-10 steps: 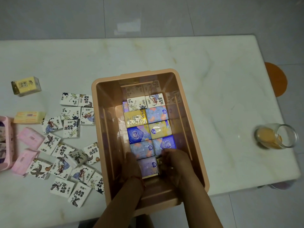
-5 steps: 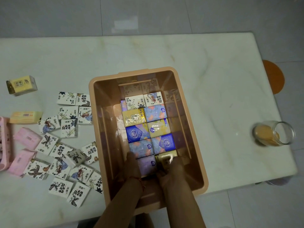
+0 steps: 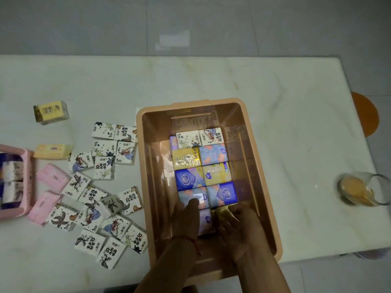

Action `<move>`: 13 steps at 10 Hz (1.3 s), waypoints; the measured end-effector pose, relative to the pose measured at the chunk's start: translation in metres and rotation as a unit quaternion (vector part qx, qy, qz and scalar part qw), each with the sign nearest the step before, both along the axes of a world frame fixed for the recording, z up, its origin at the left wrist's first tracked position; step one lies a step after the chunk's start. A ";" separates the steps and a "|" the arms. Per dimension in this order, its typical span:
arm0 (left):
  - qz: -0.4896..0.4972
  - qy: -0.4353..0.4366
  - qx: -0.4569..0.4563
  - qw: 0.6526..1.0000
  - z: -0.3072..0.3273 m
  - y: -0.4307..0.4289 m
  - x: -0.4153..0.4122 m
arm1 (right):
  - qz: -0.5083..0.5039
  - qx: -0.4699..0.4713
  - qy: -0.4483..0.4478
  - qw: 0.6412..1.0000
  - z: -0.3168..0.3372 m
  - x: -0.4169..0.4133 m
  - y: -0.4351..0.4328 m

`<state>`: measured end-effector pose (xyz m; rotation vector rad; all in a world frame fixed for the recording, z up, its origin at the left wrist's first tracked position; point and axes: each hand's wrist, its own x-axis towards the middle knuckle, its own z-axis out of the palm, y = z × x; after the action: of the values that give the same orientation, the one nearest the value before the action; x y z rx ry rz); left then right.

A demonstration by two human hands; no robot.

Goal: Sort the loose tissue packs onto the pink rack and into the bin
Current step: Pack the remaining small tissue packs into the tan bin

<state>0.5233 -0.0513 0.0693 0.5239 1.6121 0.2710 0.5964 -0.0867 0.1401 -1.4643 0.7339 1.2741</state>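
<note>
1. Under the two hands, in the near end of the peach plastic bin (image 3: 190, 102), tissue packs (image 3: 215, 173) lie flat in two tidy columns running away from the fingertips to the far wall.
2. The left hand (image 3: 184, 216) lies palm down with its fingers straight. Their tips rest on a flowered pack (image 3: 191, 195), and a lilac pack (image 3: 205, 222) shows just beside the hand. It grips nothing, and a red thread (image 3: 191, 240) circles its wrist.
3. The right hand (image 3: 241, 226) is likewise flat and loosely spread, fingers pressing on a shiny gold pack (image 3: 223, 211) at the near end of the right column. No finger is seen curled round it.
4. Beyond the fingertips lie blue packs (image 3: 188, 178), a yellow pack (image 3: 186, 158) and, farthest off, two white packs (image 3: 187, 138).
5. Left of the left hand, outside the bin wall, loose packs (image 3: 101, 187) printed with ink drawings are scattered, some overlapping. Pink packs (image 3: 53, 178) lie farther left of them.
6. Farthest left, cut by the picture's edge, sits the pink rack (image 3: 26, 178) with packs inside it.
7. Everything rests on a white marble-look table (image 3: 211, 77) with faint yellowish veins, and the bin sits at its near edge.
8. Well right of the right hand stands a blurred glass jar (image 3: 364, 189) with orange-brown contents.
9. Past the table's right edge shows an orange stool (image 3: 368, 113), on a grey tiled floor (image 3: 105, 24).
</note>
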 end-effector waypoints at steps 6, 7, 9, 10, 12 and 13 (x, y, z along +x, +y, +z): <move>0.081 0.136 0.226 0.961 0.011 0.143 -0.216 | 0.411 0.165 -0.192 0.876 -0.009 -0.146 0.163; 0.003 0.205 0.250 0.946 -0.005 0.156 -0.225 | 0.514 0.151 -0.238 0.810 -0.039 -0.172 0.189; -0.301 0.351 0.249 0.851 -0.066 0.203 -0.247 | 0.704 0.112 -0.463 0.526 -0.120 -0.221 0.258; -0.400 0.388 0.245 0.793 -0.090 0.240 -0.258 | 0.723 0.105 -0.562 0.387 -0.136 -0.230 0.317; -0.442 0.374 0.248 0.777 -0.102 0.263 -0.263 | 0.792 0.071 -0.564 0.224 -0.163 -0.248 0.390; -0.445 0.373 0.248 0.776 -0.100 0.259 -0.265 | 0.802 0.058 -0.559 0.203 -0.174 -0.254 0.399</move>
<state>0.2581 0.2081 -0.0310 1.9236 1.8148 -0.2947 0.3423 0.3120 -0.0343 -2.1502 -2.5135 0.6534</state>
